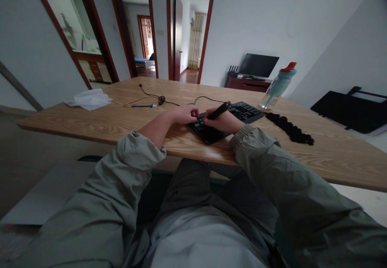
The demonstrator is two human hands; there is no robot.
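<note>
A black keyboard (249, 113) lies at an angle on the wooden table, its near left end bare of keycaps in part. My left hand (183, 114) rests at its left edge, fingers curled against it. My right hand (224, 121) is closed round a thick black pen-like tool (220, 110), its tip pointing down at the keys. The exact kind of tool cannot be made out. Right of the keyboard, a strip of small black pieces (290, 129), which look like keycaps, lies on the table.
A clear bottle with a red lid (278, 86) stands behind the black pieces. Left of the keyboard are a blue brush (144, 105), a coiled black cable (161, 99) and a crumpled white cloth (89, 99). The table's front edge (187, 154) runs close before my body.
</note>
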